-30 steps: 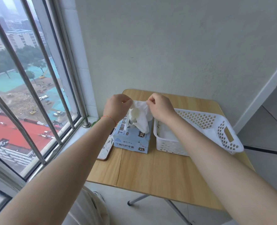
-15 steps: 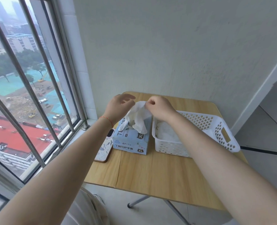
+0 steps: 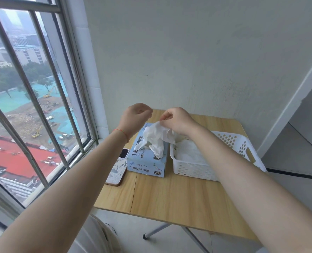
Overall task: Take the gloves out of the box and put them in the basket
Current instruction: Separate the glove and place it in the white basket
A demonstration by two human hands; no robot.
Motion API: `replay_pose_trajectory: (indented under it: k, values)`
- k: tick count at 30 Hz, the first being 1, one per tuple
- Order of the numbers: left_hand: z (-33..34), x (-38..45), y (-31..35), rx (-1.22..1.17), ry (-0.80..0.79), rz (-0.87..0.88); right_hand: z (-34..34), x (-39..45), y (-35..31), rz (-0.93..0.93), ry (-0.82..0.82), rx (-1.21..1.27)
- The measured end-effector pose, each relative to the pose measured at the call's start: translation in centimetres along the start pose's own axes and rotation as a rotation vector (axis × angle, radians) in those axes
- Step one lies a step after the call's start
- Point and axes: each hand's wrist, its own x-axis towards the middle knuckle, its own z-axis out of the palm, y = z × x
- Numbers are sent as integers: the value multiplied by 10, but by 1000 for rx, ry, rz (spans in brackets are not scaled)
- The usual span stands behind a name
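Note:
A light blue glove box [image 3: 147,163] stands on the wooden table [image 3: 179,198], left of a white perforated basket [image 3: 193,169]. My right hand [image 3: 179,121] pinches the cuff of a white glove [image 3: 156,136] that hangs down over the box's top opening. My left hand [image 3: 135,118] hovers just left of the glove, above the box, fingers loosely curled and holding nothing. White gloves [image 3: 189,152] lie inside the basket.
A phone in a patterned case [image 3: 117,166] lies on the table left of the box, near the window sill. A barred window [image 3: 32,106] runs along the left, a plain wall stands behind. The table's front half is bare wood.
My left hand let go of the glove and drew away to the left. My right hand lifted the glove higher out of the box.

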Motion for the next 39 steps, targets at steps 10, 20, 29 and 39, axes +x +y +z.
replay_pose_trajectory:
  k: [10, 20, 29, 39]
  values:
    - [21, -5, -4, 183, 44, 49, -11, -8, -12, -70, 130, 72]
    - [0, -5, 50, -69, 118, 148, -24, -15, -15, -12, 283, 358]
    - [-16, -19, 39, -567, -426, -268, -27, -12, -8, 232, 193, 728]
    - [-19, -20, 6, -636, -248, -402, -15, -27, -9, 340, -84, 590]
